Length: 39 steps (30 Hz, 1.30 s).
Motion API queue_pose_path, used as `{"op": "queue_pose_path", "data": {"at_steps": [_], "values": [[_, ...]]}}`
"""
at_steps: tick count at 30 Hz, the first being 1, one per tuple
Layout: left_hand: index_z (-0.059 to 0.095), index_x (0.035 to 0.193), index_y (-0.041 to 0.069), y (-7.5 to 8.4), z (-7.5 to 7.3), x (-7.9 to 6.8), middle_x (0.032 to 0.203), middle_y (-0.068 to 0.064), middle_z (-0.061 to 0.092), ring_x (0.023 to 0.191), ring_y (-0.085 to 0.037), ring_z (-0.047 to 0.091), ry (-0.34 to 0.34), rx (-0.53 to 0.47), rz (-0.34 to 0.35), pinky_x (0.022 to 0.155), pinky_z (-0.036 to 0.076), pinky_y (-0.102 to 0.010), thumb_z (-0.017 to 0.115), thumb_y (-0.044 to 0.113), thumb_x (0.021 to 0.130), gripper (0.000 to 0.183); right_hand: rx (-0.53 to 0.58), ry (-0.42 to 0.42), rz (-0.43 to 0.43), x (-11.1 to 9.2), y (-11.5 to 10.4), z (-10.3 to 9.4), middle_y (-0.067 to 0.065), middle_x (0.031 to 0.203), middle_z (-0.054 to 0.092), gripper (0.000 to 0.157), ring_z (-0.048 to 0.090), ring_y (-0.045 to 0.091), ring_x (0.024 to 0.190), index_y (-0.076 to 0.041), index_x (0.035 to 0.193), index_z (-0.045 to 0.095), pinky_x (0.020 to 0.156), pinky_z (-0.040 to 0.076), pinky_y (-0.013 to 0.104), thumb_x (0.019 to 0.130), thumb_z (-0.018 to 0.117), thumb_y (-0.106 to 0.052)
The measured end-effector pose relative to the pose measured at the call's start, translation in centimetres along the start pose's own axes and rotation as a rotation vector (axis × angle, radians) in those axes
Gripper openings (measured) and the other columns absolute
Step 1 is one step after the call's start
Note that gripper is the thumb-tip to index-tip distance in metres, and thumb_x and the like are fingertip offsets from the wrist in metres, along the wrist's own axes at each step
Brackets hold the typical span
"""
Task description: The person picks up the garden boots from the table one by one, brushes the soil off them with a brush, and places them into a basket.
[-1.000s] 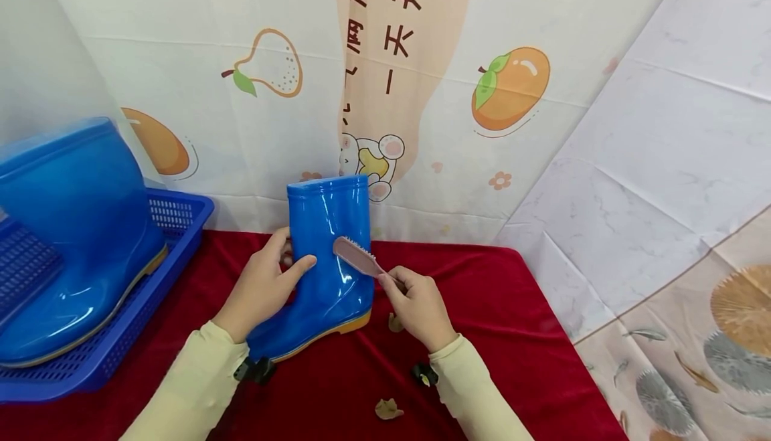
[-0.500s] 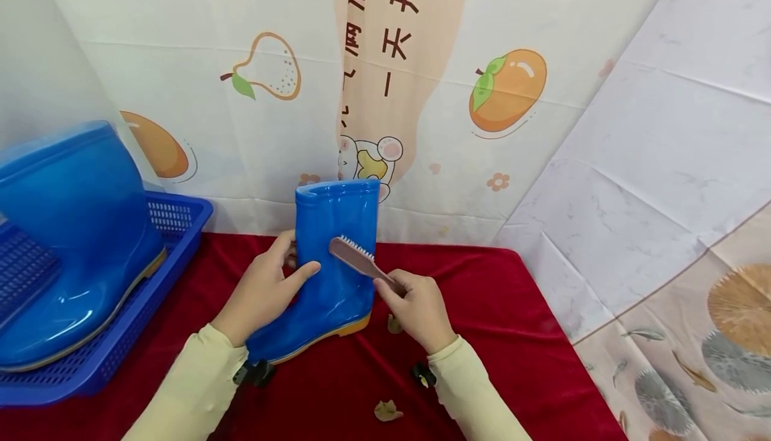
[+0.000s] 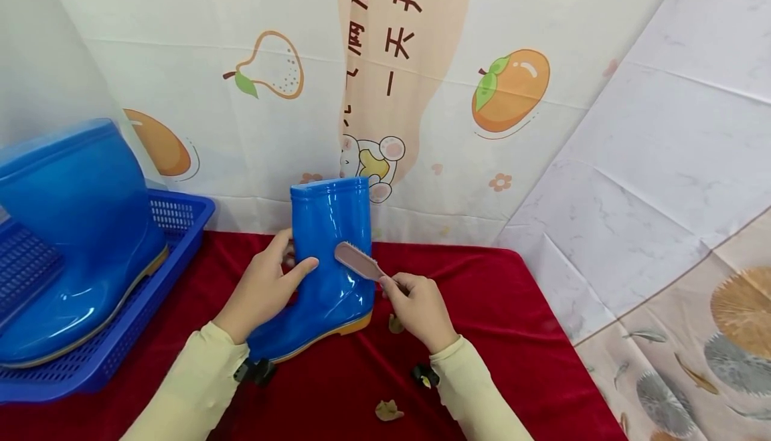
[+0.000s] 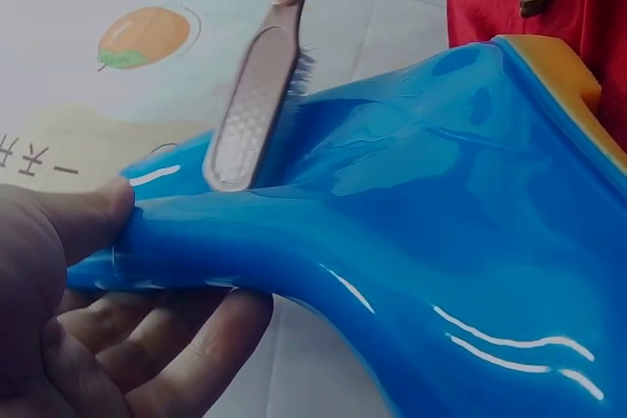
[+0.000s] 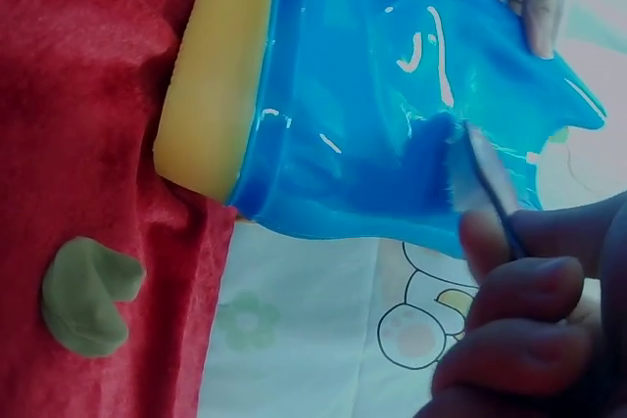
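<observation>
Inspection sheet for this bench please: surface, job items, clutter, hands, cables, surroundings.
Surface: red cloth, wrinkled
Job items: blue boot with yellow sole; brush, bristles facing the boot shaft
Clutter: two small drab lumps on the cloth; blue basket at left, holding a second boot
Hands: left hand grips the boot shaft; right hand holds the brush handle
Cables: nothing seen
Surroundings: fruit-print backdrop behind, marbled sheet at right

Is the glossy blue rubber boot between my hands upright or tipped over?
Upright: the boot has its yellow sole toward the red velvety cloth, opening up.
</observation>
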<state>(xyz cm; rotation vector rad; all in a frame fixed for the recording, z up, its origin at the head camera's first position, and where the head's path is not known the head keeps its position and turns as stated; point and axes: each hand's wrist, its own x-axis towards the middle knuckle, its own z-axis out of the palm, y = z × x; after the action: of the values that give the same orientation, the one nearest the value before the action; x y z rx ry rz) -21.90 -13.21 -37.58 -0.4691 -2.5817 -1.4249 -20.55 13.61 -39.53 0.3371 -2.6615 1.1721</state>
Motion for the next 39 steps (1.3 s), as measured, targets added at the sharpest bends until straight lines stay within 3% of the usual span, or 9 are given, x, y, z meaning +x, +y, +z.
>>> {"op": "queue_pose_path", "data": {"at_steps": [6, 14, 22, 24, 29, 34, 37, 39], "values": [[0.031, 0.143, 0.013, -0.37, -0.23, -0.01, 0.129, -0.014, 0.056, 0.102, -0.035, 0.062, 0.011, -0.021, -0.031, 0.082, 0.048, -0.061, 0.054, 0.048, 0.092, 0.066, 0.032, -0.065, 0.076, 0.31, 0.20, -0.31, -0.001, 0.063, 0.061, 0.034, 0.044, 0.013, 0.047, -0.021, 0.073, 0.067, 0.039, 0.036, 0.026, 0.093, 0.056, -0.047], [0.032, 0.143, 0.016, -0.14, -0.46, -0.21, 0.126, -0.011, 0.058, 0.102, -0.032, 0.062, -0.014, -0.020, 0.009, 0.082, 0.050, -0.060, 0.056, 0.047, 0.092, 0.064, 0.132, -0.012, -0.099, 0.49, -0.49, -0.44, -0.003, 0.060, 0.055, 0.027, 0.042, 0.012, 0.051, -0.023, 0.078, 0.068, 0.044, 0.037, 0.024, 0.095, 0.055, -0.041], [0.031, 0.144, 0.023, 0.30, -0.47, -0.14, 0.126, -0.004, 0.057, 0.108, -0.028, 0.060, -0.087, -0.026, 0.073, 0.083, 0.051, -0.057, 0.057, 0.048, 0.091, 0.064, 0.248, -0.046, -0.123, 0.35, -0.55, -0.35, 0.001, 0.057, 0.050, 0.033, 0.038, 0.013, 0.049, -0.011, 0.083, 0.069, 0.043, 0.032, 0.023, 0.095, 0.055, -0.038], [0.032, 0.144, 0.023, 0.35, -0.39, -0.12, 0.125, -0.003, 0.057, 0.108, -0.028, 0.060, -0.090, -0.023, 0.078, 0.083, 0.051, -0.057, 0.056, 0.048, 0.091, 0.064, 0.253, -0.056, -0.109, 0.35, -0.40, -0.33, 0.002, 0.058, 0.049, 0.034, 0.038, 0.013, 0.048, -0.008, 0.084, 0.069, 0.042, 0.032, 0.023, 0.095, 0.055, -0.038], [0.030, 0.144, 0.019, 0.21, -0.14, 0.06, 0.123, -0.006, 0.058, 0.103, -0.028, 0.061, -0.063, -0.009, 0.060, 0.081, 0.052, -0.057, 0.055, 0.047, 0.092, 0.064, 0.195, -0.091, -0.001, 0.27, -0.08, -0.41, 0.001, 0.060, 0.050, 0.032, 0.042, 0.013, 0.049, -0.018, 0.080, 0.069, 0.042, 0.035, 0.024, 0.093, 0.056, -0.044], [0.031, 0.142, 0.015, -0.23, 0.02, 0.24, 0.121, -0.009, 0.059, 0.097, -0.028, 0.062, -0.037, -0.027, 0.012, 0.080, 0.052, -0.057, 0.055, 0.045, 0.093, 0.062, 0.219, -0.178, 0.084, 0.10, 0.20, -0.43, 0.007, 0.065, 0.057, 0.028, 0.055, 0.028, 0.051, -0.018, 0.083, 0.067, 0.045, 0.049, 0.035, 0.086, 0.066, -0.046], [0.031, 0.142, 0.016, -0.33, 0.01, 0.21, 0.123, -0.009, 0.058, 0.099, -0.029, 0.062, -0.045, -0.030, -0.003, 0.081, 0.051, -0.058, 0.056, 0.047, 0.092, 0.064, 0.202, -0.131, 0.047, 0.07, 0.13, -0.39, 0.005, 0.059, 0.054, 0.025, 0.053, 0.024, 0.047, -0.017, 0.075, 0.064, 0.042, 0.047, 0.033, 0.085, 0.070, -0.039], [0.031, 0.143, 0.017, -0.27, -0.01, 0.14, 0.122, -0.008, 0.058, 0.099, -0.029, 0.062, -0.052, -0.027, -0.007, 0.081, 0.051, -0.057, 0.056, 0.049, 0.091, 0.066, 0.160, -0.049, 0.016, 0.06, 0.02, -0.34, 0.001, 0.051, 0.046, 0.029, 0.043, 0.016, 0.042, -0.016, 0.063, 0.058, 0.037, 0.037, 0.026, 0.086, 0.069, -0.031]]}}
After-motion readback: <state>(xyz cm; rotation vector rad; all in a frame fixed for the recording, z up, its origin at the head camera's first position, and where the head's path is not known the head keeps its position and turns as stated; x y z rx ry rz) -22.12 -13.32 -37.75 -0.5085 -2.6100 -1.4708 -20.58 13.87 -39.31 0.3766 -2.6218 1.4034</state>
